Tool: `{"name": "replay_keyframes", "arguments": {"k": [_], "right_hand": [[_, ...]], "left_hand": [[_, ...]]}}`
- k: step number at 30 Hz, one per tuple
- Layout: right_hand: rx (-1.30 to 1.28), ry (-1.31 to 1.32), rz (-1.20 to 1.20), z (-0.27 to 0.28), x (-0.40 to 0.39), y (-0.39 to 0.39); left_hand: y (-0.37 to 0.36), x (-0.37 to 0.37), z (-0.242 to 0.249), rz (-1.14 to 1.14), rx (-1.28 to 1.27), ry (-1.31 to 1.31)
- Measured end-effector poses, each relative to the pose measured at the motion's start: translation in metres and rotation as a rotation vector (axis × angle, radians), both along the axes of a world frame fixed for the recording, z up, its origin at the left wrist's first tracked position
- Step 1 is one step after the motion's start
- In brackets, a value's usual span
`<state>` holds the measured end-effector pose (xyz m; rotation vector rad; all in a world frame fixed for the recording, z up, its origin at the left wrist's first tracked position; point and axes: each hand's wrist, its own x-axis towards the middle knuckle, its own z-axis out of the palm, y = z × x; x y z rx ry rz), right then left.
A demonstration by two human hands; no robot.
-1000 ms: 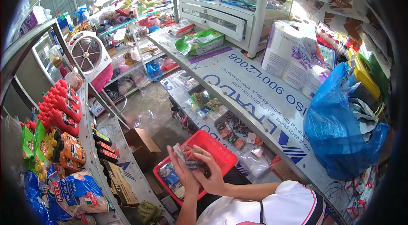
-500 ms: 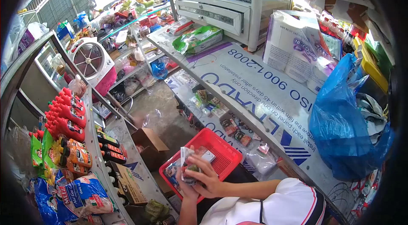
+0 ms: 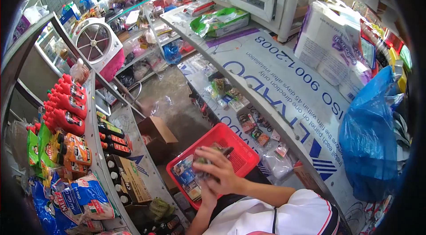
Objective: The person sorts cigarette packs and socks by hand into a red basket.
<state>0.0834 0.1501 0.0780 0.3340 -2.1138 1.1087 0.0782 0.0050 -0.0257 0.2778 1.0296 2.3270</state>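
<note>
Both hands meet low in the middle, forearms coming up from the white-sleeved body. The right hand [image 3: 219, 170] lies on top, fingers curled over and closed. The left hand [image 3: 205, 188] cups beneath, mostly hidden.

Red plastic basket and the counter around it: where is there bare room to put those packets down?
The red plastic basket has bare mesh at its far right end; its near end is crowded with packets. The white printed counter top lies bare between the green bag and the blue plastic bag. Both hands, right hand over left hand, grip small packets.
</note>
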Motion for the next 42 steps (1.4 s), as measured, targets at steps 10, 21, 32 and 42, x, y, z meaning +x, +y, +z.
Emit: {"name": "replay_keyframes", "arguments": {"k": [10, 21, 32, 42], "right_hand": [[-0.102, -0.046, -0.003, -0.044, 0.016, -0.041], [-0.213, -0.188, -0.011, -0.068, 0.009, -0.038], [-0.139, -0.206, -0.025, -0.082, -0.006, -0.010], [-0.163, -0.085, -0.041, -0.077, -0.010, 0.019]], "left_hand": [[-0.022, -0.007, -0.003, 0.023, 0.124, -0.231], [-0.008, -0.010, -0.004, 0.002, 0.128, -0.188], [0.007, -0.008, 0.006, 0.076, -0.298, -0.369], [-0.026, 0.030, -0.055, 0.008, -0.937, 0.539]]}}
